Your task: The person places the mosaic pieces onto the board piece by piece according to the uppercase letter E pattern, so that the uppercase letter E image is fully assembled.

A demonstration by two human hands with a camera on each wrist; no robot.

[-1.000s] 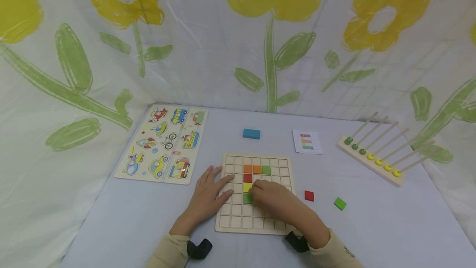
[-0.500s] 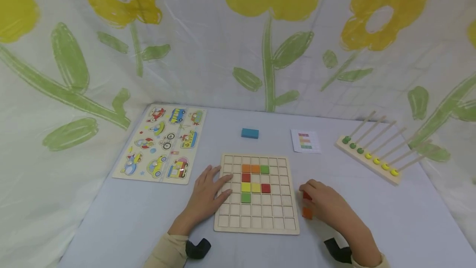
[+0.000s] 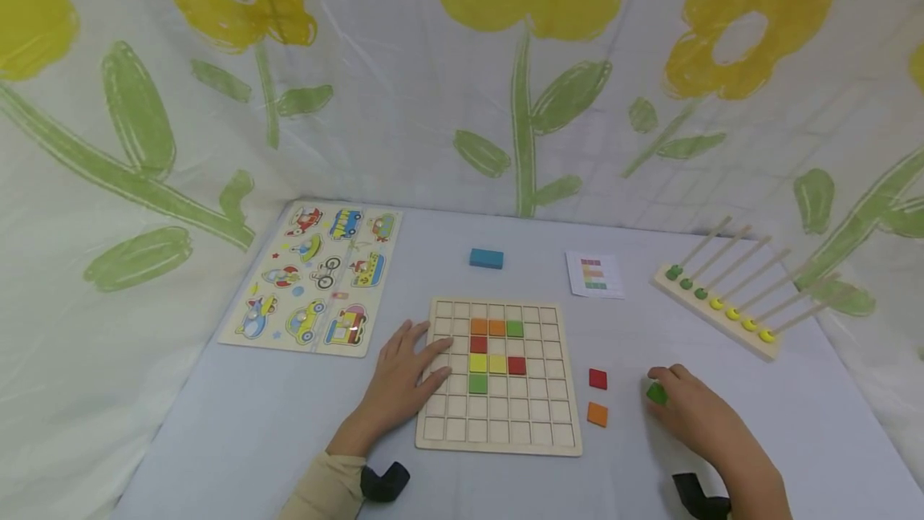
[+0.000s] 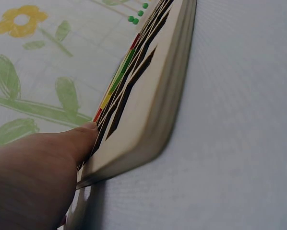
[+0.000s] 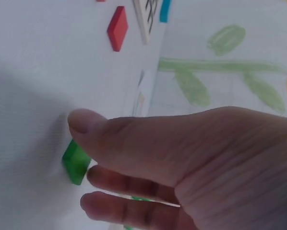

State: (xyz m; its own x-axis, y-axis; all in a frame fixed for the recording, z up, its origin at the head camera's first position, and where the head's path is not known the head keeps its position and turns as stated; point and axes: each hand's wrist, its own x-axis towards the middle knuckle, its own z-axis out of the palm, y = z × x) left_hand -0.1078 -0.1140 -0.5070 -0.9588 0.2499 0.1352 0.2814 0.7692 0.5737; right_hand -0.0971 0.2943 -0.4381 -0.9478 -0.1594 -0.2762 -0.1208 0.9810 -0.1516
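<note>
My left hand (image 3: 404, 379) rests with spread fingers on the left edge of a wooden grid board (image 3: 498, 440); its thumb also lies on the board (image 4: 138, 120) in the left wrist view. Coloured square tiles sit in the grid: orange, green, red and yellow, including a red tile (image 3: 516, 365) and a yellow tile (image 3: 497, 363). At the right, my right hand (image 3: 696, 412) pinches a green tile (image 3: 656, 393) at the tabletop. In the right wrist view the thumb covers part of this green tile (image 5: 77, 163), with fingers curled beside it.
Between board and right hand lie a red tile (image 3: 597, 379) and an orange tile (image 3: 597, 414). Behind are a blue block (image 3: 487, 258), a pattern card (image 3: 595, 275) and a pegged bead rack (image 3: 715, 311). A vehicle puzzle board (image 3: 310, 279) lies at left.
My right hand has left the grid, passed over the loose red and orange tiles, and moved right to the green tile. The left hand has stayed put.
</note>
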